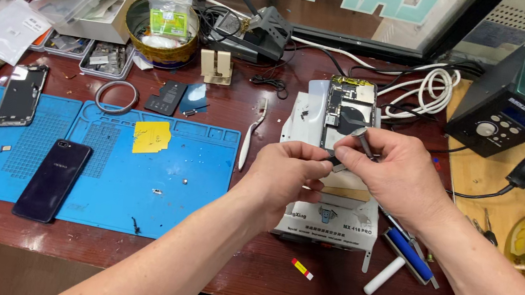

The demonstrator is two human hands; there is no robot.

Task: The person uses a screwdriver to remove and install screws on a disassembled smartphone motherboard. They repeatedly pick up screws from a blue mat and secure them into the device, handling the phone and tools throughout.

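Landmark = white heater stand (311, 117), a pale machine mid-bench w/ an opened phone (348, 112) lying on top, back cover off, circuit boards showing.

Nearest the viewer: both forearms come up from the bottom edge & meet over the stand's front half. Left hand (285, 178) is curled, thumb & forefinger pressed together, pinching a small dark part (335, 158) just below the phone's lower end. Right hand (396, 170) is right beside it, fingertips almost touching the left; thumb & forefinger pinch a slim metal tool (364, 141), prob. tweezers, whose tip angles up-left over the phone's lower part. Can't tell if the tip touches the phone.

Just right of the stand's front: a blue-handled roller (406, 253) & a white stick (383, 275) on the wood bench. In front of it, a small red-yellow tag (301, 268).

Left of the stand: blue work mat (190, 178) w/ a yellow sticky note (152, 137) & a dark phone (52, 180) face up at its near-left edge. White toothbrush (251, 132) lies btwn mat & stand.

Further left & back: stripped phone frame (22, 93), wire ring (116, 97), parts trays (107, 58), round gold tin (161, 34).

Behind the stand: soldering holder (262, 31), coiled white cable (425, 88). Far right of it: green-black rework station (523, 95).
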